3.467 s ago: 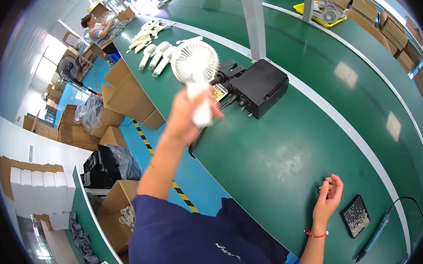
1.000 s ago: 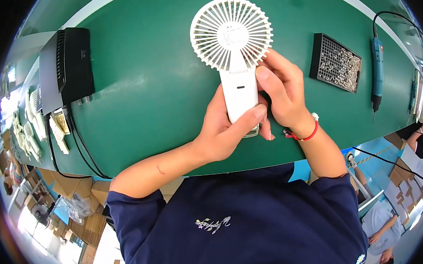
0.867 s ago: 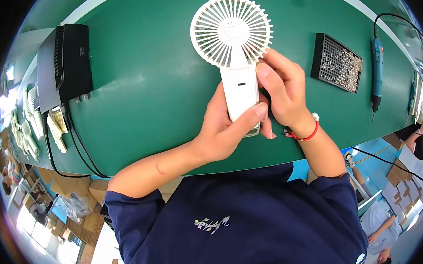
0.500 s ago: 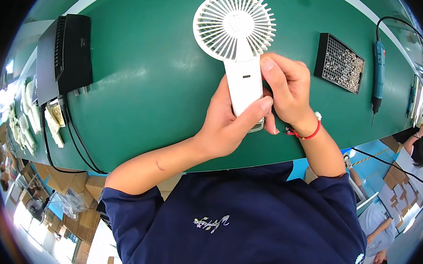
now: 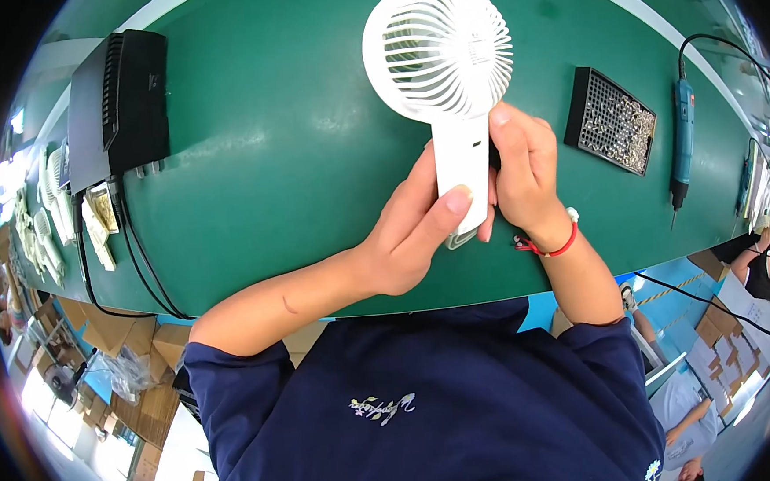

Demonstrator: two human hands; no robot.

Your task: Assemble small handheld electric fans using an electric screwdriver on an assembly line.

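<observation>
A white handheld fan (image 5: pixel 461 161) is held over the green table, its round slatted head pointing away from me and slightly turned to one side. A small dark slot shows on its handle. My left hand (image 5: pixel 415 225) is closed round the lower handle, thumb across the front. On the handle's right edge, just below the fan head, my right hand (image 5: pixel 526 166) grips with its thumb up; some of its fingers are hidden behind the handle. A grey loop shows at the handle's bottom end.
A black tray (image 5: pixel 577 121) of small metal screws lies to the right, beside a teal electric screwdriver (image 5: pixel 684 134) with a cord. At left stands a black box-shaped device (image 5: pixel 138 101) with cables. White fan parts (image 5: pixel 44 217) lie beyond it on the green table (image 5: pixel 265 160).
The fan has been turned about its long axis, so its head and handle now show at an angle. It has shifted slightly right, and both hands have kept hold.
</observation>
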